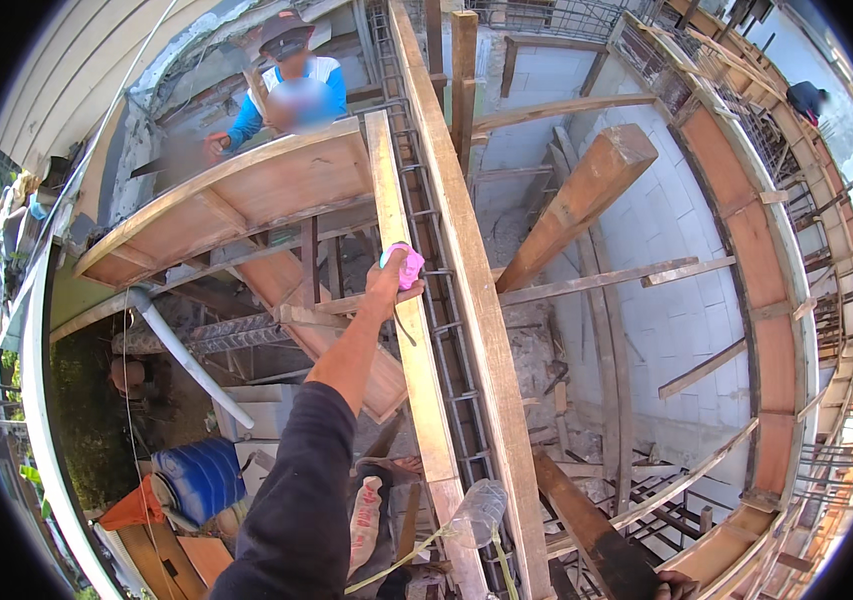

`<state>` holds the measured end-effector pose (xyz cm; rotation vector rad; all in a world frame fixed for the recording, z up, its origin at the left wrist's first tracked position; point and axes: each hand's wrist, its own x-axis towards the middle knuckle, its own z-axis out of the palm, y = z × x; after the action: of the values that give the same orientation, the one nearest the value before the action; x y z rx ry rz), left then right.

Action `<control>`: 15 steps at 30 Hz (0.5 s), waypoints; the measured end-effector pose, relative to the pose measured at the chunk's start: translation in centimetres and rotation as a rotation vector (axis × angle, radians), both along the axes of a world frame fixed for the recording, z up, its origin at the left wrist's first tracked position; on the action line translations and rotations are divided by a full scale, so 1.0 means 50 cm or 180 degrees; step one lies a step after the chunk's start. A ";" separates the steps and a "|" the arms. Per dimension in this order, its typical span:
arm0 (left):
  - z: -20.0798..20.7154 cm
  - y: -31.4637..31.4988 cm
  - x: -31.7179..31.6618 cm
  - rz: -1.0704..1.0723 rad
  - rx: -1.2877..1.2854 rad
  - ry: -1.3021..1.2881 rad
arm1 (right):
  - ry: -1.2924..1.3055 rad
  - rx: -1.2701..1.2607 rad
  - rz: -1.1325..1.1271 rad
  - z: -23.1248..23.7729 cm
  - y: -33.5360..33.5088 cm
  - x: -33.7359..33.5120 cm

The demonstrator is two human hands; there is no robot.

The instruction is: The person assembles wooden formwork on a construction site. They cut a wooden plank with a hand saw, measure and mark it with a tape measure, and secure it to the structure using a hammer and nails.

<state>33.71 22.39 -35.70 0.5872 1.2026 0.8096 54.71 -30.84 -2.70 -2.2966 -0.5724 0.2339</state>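
Note:
My left arm reaches forward over a long pale timber board. Near the board's middle, my left hand is closed around a small bright pink bundle with a bit of teal at its edge; its exact kind is unclear. Beside that board runs a narrow slot with a steel rebar cage, bordered by a second long timber board. At the lower right rim, my right hand shows only in part, fingers curled, by the dark end of a thick timber. What it grips is hidden.
A clear plastic bottle with yellowish cord lies across the slot. Beyond the wooden formwork panel is a co-worker in a blue-sleeved shirt. A tilted wooden post and cross braces span the deep block-walled space. A blue drum stands below.

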 end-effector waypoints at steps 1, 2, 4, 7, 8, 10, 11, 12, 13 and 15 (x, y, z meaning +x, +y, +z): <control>-0.021 0.012 0.009 -0.0013 -0.0086 0.0176 | -0.0051 -0.0041 -0.0029 0.002 0.011 -0.002; -0.024 0.024 0.028 0.0013 0.0009 0.0378 | -0.0119 -0.0076 -0.0066 0.007 0.019 -0.003; -0.040 0.045 0.056 0.0062 0.0159 0.0811 | -0.0104 -0.0256 -0.0122 0.011 0.009 -0.006; -0.090 0.098 0.069 -0.0131 0.0473 0.1358 | 0.0087 -0.0134 -0.0237 0.005 0.018 -0.006; -0.105 0.122 0.087 -0.0236 0.0627 0.1445 | 0.0100 -0.0035 -0.0394 0.007 0.022 -0.015; -0.207 0.185 0.051 -0.0195 0.0938 0.2072 | 0.0260 0.0162 -0.0531 -0.001 0.014 -0.013; -0.214 0.195 0.058 -0.0139 0.1122 0.2150 | -0.0036 -0.0003 -0.0286 -0.014 -0.011 -0.002; -0.203 0.200 0.084 -0.0108 0.1327 0.2206 | -0.0019 -0.0147 -0.0402 -0.011 0.002 -0.003; -0.190 0.201 0.105 -0.0114 0.1454 0.2226 | -0.0001 -0.0289 -0.0515 0.002 0.014 -0.011; -0.163 0.209 0.139 -0.0069 0.1581 0.2390 | 0.0124 -0.0448 -0.0508 0.010 0.004 -0.007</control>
<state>40.66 32.86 -43.84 1.3940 1.6704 0.9056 54.35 -30.62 -2.23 -2.4537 -0.3601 0.2477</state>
